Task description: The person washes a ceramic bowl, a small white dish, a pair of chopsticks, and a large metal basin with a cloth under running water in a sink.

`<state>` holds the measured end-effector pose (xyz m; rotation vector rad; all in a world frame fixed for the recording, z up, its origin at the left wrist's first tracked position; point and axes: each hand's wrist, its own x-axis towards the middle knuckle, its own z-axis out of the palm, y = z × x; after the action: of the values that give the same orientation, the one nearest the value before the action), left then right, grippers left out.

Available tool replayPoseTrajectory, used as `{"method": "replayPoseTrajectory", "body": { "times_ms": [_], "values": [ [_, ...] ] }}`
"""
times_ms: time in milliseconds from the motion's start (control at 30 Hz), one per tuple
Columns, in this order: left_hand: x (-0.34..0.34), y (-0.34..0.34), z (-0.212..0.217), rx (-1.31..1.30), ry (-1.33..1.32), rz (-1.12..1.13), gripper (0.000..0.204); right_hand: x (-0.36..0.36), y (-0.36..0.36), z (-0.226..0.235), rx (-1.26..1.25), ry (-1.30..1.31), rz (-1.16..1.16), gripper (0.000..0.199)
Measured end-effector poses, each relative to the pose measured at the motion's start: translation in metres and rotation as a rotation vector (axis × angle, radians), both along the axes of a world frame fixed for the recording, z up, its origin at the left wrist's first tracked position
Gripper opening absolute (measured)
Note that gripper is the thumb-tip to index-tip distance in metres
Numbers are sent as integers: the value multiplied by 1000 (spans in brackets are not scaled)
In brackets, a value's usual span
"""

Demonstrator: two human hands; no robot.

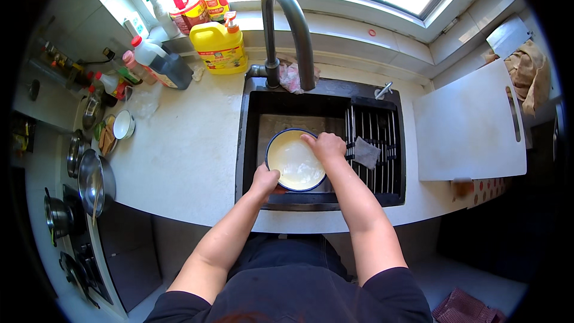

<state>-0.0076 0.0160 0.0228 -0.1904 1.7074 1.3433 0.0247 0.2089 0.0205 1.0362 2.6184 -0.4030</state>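
Note:
Both my hands grip a cream enamel basin with a blue rim, held over the dark sink. My left hand is closed on the rim at its lower left. On the upper right side my right hand is closed round the rim, its thumb reaching over the inside. The basin's inside looks wet and shiny. A grey cloth lies on the drying rack to the right of my right hand. Above the sink's back edge stands the curved grey faucet.
A yellow pump jug and a dark liquid bottle stand at the back left. A small white bowl and a metal wok are further left. A white cutting board lies right of the sink.

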Motion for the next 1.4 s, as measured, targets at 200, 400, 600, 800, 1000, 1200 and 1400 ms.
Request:
{"method": "replayPoseTrajectory", "body": {
  "times_ms": [200, 400, 600, 800, 1000, 1200, 1400],
  "values": [
    [-3, -6, -43, -80, 271, 127, 29, 21, 2, -52, -136, 281, -52, 46],
    [-12, 5, -86, -172, 71, 347, 29, 40, 1, -56, -622, 594, -179, 24],
    [-28, 33, -83, -355, 213, 395, 54, 47, -23, -2, -952, 563, -351, 41],
    [-40, 42, -99, -22, 201, 321, 31, 58, -21, -20, -429, 827, -28, 53],
    [-43, 50, -74, 182, 273, 299, 17, 65, -7, -35, -368, 1005, 26, 49],
    [-40, 55, -51, 438, 332, 361, 24, 63, 7, -76, -520, 1043, -118, 39],
    [-43, 59, -21, 574, 286, 410, 26, 50, 15, -71, -615, 1098, -64, 41]
  ]
}}
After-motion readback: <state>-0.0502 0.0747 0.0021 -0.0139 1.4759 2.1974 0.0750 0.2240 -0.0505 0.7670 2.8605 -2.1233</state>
